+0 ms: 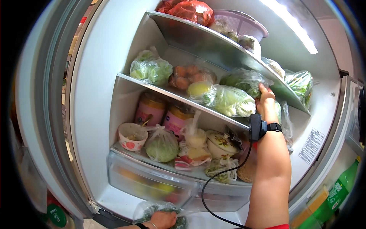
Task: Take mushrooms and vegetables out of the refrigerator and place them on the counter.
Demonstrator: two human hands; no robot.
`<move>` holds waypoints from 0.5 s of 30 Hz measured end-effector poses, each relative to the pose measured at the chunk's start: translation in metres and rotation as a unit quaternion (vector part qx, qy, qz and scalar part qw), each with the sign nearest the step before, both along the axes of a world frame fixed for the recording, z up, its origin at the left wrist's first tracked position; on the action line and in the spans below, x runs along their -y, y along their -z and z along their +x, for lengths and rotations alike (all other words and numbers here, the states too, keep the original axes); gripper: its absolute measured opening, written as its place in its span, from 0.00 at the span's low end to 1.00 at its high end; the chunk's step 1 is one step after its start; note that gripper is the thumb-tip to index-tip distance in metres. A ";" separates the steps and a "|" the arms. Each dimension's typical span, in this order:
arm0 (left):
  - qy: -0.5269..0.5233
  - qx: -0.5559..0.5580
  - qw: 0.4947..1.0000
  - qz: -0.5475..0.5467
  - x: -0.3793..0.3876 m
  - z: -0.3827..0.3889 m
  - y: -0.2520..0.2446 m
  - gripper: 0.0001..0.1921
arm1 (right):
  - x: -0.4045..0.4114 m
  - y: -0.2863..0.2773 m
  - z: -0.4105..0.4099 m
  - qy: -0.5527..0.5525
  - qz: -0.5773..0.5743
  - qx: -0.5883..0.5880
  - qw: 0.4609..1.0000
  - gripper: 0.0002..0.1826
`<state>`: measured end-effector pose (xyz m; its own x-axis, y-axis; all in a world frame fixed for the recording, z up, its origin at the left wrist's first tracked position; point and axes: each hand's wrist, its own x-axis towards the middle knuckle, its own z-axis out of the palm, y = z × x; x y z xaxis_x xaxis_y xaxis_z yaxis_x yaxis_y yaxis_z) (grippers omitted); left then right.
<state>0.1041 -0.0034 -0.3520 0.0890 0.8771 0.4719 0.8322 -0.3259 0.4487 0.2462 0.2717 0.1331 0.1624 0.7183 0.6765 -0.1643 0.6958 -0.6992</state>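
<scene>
An open refrigerator is before me. My right hand [266,97] reaches onto its middle shelf, fingers at a plastic bag of dark green vegetables [243,78]; whether it grips the bag is unclear. Just left of that hand lies a bagged pale green vegetable [234,101], beside a bagged yellow-green one [200,89]. Farther left on the same shelf are bagged orange-brown produce [190,76] and bagged leafy greens [150,67]. Low in the view, my left hand [163,219] is closed on a clear plastic bag of dark greens [147,210], in front of the drawers.
The glass upper shelf [228,37] holds a red bag [191,13] and a lilac basket [243,23]. Below stand a floral bowl [133,136], a bagged round green vegetable [162,146] and a lidded pot [221,144]. A black cable [203,194] hangs from the device on my right wrist.
</scene>
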 end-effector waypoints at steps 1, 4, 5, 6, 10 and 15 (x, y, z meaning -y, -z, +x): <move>-0.003 0.005 1.000 -0.003 0.001 -0.001 0.000 0.13 | 0.012 0.001 0.000 -0.043 -0.001 -0.042 0.998 0.19; -0.005 0.001 1.000 0.022 -0.003 0.000 0.004 0.13 | 0.031 0.005 0.017 -0.133 0.019 -0.095 0.986 0.16; -0.002 0.000 1.000 0.024 -0.003 0.001 0.004 0.13 | 0.036 0.005 0.023 -0.184 0.037 -0.104 0.977 0.14; -0.003 0.000 1.000 0.024 -0.001 0.001 0.000 0.13 | 0.045 0.006 0.025 -0.196 0.025 -0.124 0.972 0.12; -0.005 0.001 0.999 0.037 0.001 0.001 -0.002 0.13 | 0.051 0.008 0.036 -0.218 0.041 -0.147 0.964 0.10; -0.001 0.000 1.000 -0.004 0.004 -0.001 -0.003 0.13 | 0.068 0.006 0.044 -0.250 0.043 -0.142 0.957 0.09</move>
